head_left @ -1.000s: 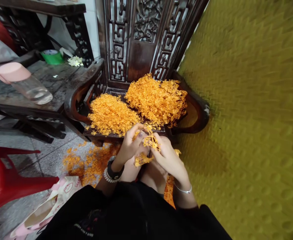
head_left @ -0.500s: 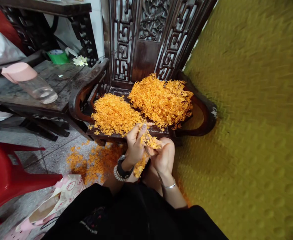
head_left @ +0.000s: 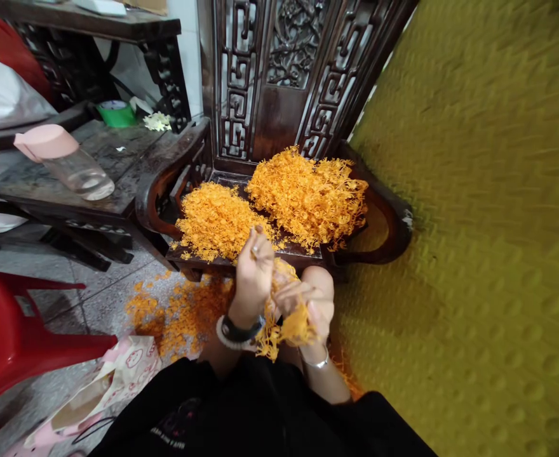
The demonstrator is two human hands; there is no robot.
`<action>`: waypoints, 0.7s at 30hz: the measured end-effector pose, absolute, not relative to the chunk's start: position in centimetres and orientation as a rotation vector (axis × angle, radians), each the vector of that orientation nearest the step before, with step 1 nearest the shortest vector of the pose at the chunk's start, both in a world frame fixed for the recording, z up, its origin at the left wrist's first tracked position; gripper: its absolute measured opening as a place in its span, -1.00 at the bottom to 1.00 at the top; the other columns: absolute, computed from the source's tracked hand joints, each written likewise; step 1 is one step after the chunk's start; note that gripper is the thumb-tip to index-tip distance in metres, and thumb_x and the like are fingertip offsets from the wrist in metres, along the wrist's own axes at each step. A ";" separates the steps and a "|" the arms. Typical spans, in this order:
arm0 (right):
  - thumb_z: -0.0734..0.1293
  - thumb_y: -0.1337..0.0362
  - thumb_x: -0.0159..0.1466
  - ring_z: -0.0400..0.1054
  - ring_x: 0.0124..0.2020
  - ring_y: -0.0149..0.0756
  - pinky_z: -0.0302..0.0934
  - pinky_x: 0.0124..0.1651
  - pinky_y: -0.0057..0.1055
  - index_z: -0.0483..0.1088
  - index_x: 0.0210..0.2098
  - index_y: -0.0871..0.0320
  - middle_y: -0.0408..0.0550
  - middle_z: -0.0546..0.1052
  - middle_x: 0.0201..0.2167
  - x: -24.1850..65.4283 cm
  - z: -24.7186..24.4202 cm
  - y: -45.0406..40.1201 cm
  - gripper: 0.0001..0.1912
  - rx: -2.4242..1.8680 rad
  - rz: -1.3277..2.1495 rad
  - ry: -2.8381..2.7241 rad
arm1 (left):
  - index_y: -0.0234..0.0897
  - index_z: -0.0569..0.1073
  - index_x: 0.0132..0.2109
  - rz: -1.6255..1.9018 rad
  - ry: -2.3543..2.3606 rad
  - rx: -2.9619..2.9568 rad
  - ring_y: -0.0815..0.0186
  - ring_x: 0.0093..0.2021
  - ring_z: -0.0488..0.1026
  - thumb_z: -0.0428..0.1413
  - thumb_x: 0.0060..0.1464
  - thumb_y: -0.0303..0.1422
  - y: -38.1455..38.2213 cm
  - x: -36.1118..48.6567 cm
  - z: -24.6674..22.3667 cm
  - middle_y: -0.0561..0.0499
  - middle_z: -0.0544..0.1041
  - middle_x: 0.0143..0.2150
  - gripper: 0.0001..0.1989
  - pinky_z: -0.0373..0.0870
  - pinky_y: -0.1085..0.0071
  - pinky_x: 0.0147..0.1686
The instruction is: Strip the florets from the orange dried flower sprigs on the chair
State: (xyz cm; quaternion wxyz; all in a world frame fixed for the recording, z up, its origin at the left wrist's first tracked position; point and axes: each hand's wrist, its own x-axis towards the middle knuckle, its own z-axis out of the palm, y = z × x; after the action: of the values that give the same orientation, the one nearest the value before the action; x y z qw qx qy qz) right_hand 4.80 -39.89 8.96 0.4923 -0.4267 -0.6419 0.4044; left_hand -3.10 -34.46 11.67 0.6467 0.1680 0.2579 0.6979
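Two heaps of small orange plastic flower-like pieces lie on a dark carved wooden chair: a left heap (head_left: 217,219) and a larger right heap (head_left: 308,197). In front of the left heap, my left hand (head_left: 255,276) is closed with its fingers curled upward; what they pinch, if anything, is hidden. My right hand (head_left: 315,304), slightly blurred, is closed around a cluster of orange plastic pieces (head_left: 297,327) above my lap. More orange strands (head_left: 269,336) hang between my wrists.
Loose orange bits (head_left: 179,317) litter the floor at left. A red plastic stool (head_left: 3,336), a pink-lidded bottle (head_left: 77,165) and green tape (head_left: 116,114) are on the left. The chair's curved armrest (head_left: 394,235) adjoins a yellow textured surface (head_left: 474,254) at right.
My left hand has drawn away from the cluster and turned, its fingers now curled upward. My right hand has shifted slightly down with the cluster. The view has tilted a little.
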 end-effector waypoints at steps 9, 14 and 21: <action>0.09 -0.07 0.28 0.14 -0.50 -0.31 0.11 -0.40 -0.36 0.18 -0.59 0.10 -0.13 0.19 -0.61 4.7 9.5 -38.5 -0.54 -1.101 0.776 -1.324 | -0.24 0.38 -0.27 1.616 0.715 0.679 0.50 -0.64 0.05 0.09 0.07 -0.26 -35.7 -4.6 11.1 0.17 0.15 -0.60 -0.86 0.01 0.53 -0.65; 0.14 0.01 0.29 0.00 -0.59 -0.42 -0.03 -0.49 -0.41 0.08 -0.62 0.12 -0.20 0.11 -0.64 4.9 10.8 -38.2 -0.56 -1.084 0.845 -1.351 | -0.25 0.23 -0.48 1.499 0.633 0.847 0.45 -0.64 0.09 -0.05 0.07 -0.09 -36.4 -4.7 10.1 0.13 0.18 -0.62 -0.67 0.03 0.48 -0.66; 0.17 -0.01 0.28 0.02 -0.56 -0.45 -0.04 -0.48 -0.44 0.16 -0.60 0.15 -0.20 0.15 -0.63 5.8 13.0 -37.9 -0.56 -1.031 0.997 -1.586 | -0.24 0.15 -0.50 1.496 0.989 1.573 0.45 -0.58 0.13 -0.09 0.20 -0.12 -36.1 -6.1 10.6 0.15 0.15 -0.62 -0.61 0.09 0.46 -0.52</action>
State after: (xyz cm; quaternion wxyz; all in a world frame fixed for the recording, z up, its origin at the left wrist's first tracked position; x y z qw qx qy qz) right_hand 5.82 -37.85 13.01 0.4809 -0.4229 -0.6502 0.4088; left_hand -6.11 -36.12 10.56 0.3693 0.6128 0.3852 0.5829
